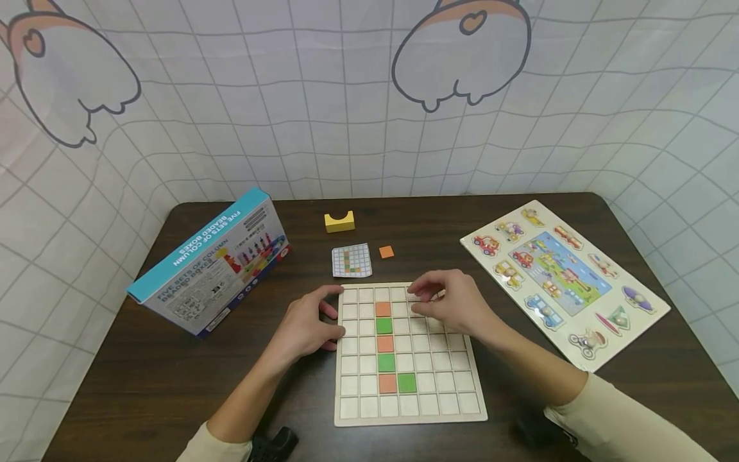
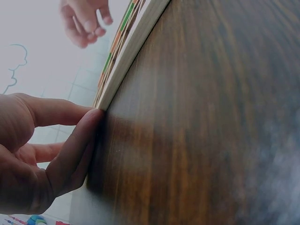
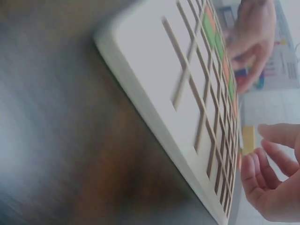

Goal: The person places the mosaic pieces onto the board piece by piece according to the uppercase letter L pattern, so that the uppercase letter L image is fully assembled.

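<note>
A pale square grid board (image 1: 444,404) lies on the dark table. Three orange tiles (image 1: 385,344) and two green tiles (image 1: 385,362) alternate down one column, with another green tile (image 1: 407,383) beside the lowest orange one. My left hand (image 1: 308,324) touches the board's left edge; in the left wrist view, thumb and a finger (image 2: 61,111) meet at that edge. Over the board's far right part hovers my right hand (image 1: 453,300), fingers bent and thumb apart from them. No piece shows between them in the right wrist view, where the fingers (image 3: 262,168) stand beyond the grid.
Beyond the board lie a small grid pattern card (image 1: 351,260), a loose orange tile (image 1: 386,252) and a yellow notched block (image 1: 339,222). A blue-topped toy box (image 1: 213,263) stands at the left. At the right lies a picture puzzle board (image 1: 566,282), near the right forearm.
</note>
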`<action>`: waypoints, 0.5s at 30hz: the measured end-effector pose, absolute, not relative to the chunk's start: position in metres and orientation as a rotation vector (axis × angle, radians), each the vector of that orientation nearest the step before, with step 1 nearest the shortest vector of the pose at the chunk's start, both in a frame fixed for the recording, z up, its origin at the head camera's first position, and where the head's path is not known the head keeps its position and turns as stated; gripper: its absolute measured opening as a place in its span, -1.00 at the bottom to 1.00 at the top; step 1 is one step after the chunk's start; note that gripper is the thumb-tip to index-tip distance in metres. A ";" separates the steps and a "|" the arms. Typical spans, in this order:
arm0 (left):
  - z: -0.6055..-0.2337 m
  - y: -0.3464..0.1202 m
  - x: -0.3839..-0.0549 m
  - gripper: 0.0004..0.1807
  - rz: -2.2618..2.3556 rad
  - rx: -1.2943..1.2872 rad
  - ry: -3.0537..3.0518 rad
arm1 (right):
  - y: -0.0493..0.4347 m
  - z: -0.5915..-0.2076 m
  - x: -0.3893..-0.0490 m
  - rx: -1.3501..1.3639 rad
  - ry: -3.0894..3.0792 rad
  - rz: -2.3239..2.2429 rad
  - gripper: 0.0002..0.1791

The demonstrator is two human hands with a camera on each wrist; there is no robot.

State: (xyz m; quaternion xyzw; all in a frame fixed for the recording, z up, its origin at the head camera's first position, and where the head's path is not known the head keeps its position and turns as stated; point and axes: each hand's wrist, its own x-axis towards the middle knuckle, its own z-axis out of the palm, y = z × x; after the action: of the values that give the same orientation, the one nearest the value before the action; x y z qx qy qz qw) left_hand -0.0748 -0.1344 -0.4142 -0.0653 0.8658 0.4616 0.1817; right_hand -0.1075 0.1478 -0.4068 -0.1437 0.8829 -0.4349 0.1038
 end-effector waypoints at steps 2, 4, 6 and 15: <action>-0.414 -0.135 -0.075 -0.19 1.303 -0.185 2.446 | 0.148 -0.407 -0.117 -0.437 2.607 -1.301 -0.75; -0.414 -0.135 -0.075 -0.19 1.308 -0.184 2.445 | 0.147 -0.407 -0.127 -0.439 2.613 -1.304 -0.73; -0.415 -0.135 -0.075 -0.19 1.314 -0.184 2.444 | 0.145 -0.407 -0.136 -0.440 2.618 -1.302 -0.71; -0.416 -0.135 -0.076 -0.18 1.326 -0.181 2.444 | 0.132 -0.404 -0.163 -0.411 2.621 -1.283 -0.69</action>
State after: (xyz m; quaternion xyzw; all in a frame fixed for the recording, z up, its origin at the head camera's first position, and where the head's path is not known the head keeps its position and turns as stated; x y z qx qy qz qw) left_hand -0.0759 -0.1350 -0.4164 -0.0639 0.8633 0.4684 0.1766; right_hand -0.1632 0.1319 -0.4040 -0.1388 0.8852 -0.4333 0.0970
